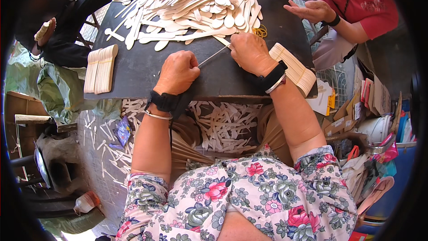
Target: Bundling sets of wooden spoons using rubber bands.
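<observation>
Above the dark table [218, 82], my left hand [178, 71] and my right hand [252, 53] are both closed. A thin, straight, pale strand [214, 56] runs between their fingers; I cannot tell whether it is a cord or a stick seen edge-on. Just beyond my hands lies a large loose pile of wooden spoons [191, 4]. A neat row of wooden spoons [100, 69] stands at the table's left edge. Another stacked row [292, 69] lies right of my right wrist, partly behind it. Yellow rubber bands [261, 31] rest beyond my right hand.
At the far right, a person in red holds out an open hand [312, 11]. A person at the far left holds a small pale bundle [42, 31]. Many spoons [227, 127] lie below the table's near edge. Cardboard boxes [343, 116] and a blue barrel [392, 196] crowd the right.
</observation>
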Available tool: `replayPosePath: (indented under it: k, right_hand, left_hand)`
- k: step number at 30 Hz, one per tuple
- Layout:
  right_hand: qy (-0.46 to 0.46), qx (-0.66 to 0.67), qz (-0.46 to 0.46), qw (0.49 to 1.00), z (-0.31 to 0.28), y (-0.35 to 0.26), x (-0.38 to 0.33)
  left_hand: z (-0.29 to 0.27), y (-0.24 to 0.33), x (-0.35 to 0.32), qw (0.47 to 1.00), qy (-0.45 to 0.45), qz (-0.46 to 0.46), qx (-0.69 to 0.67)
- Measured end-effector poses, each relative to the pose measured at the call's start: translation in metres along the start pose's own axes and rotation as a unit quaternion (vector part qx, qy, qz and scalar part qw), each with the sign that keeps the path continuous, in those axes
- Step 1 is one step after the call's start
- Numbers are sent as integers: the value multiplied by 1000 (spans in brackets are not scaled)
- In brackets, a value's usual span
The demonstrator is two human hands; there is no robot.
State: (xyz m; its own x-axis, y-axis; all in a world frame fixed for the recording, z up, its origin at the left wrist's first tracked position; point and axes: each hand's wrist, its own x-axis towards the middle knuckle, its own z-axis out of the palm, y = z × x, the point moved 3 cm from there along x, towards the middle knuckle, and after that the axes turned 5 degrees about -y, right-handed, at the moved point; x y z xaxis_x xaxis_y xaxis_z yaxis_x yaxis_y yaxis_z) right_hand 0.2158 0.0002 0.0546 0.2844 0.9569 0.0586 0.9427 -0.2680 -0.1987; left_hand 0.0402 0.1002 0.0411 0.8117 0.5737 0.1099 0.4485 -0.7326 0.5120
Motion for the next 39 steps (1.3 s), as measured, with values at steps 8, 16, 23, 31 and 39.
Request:
replayPosePath:
  k: [8, 16, 23, 31, 39]
  right_hand:
    - [-12, 9, 26, 1000, 0, 18, -3]
    - [-5, 111, 25, 994, -1, 34, -5]
    - [26, 60, 3, 998, 6, 24, -2]
    - [2, 80, -46, 996, 6, 15, -2]
    - [2, 125, -80, 989, 9, 1, -6]
  left_hand:
    - [-19, 7, -28, 955, -226, -38, -188]
    - [-7, 11, -40, 934, -282, 38, -218]
    - [2, 12, -34, 921, -227, -26, -317]
    - [7, -1, -22, 870, -112, -145, -458]
    - [14, -8, -20, 835, -35, -180, -519]
